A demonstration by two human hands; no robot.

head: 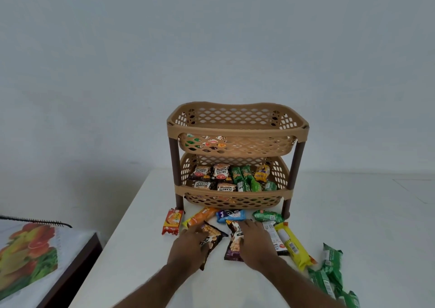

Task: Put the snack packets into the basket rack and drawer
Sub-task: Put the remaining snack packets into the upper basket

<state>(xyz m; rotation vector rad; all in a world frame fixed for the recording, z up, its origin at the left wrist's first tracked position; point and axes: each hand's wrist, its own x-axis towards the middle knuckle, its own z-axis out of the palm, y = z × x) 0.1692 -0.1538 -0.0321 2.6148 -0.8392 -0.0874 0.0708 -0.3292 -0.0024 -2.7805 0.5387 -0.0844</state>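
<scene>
A two-tier basket rack is seen at the centre of the frame, standing on a white table. Its lower tier is already well stocked: several dark peanut packets lie on its left side, green packets in the middle and a yellow one toward the right. A few packets can be made out through the lattice of the upper tier, on its left side; how many cannot be told. No drawer is visible.

Much is judged to be left. Just below the rack, loose packets are spread on the table: a red one at the left, an orange one, a blue one and a green one. Further to the lower right lie a long yellow packet and a cluster of green packets near the frame's edge.

The left hand is laid over a peanut packet below the centre, fingers curled onto it, apparently gripping it though it rests on the table. The right hand is pressed flat-fingered on a second peanut packet beside it; whether a grip has been closed there cannot be told. Both packets are touching the table, not yet lifted.

At the lower left a fruit-printed cloth is seen on separate furniture.
</scene>
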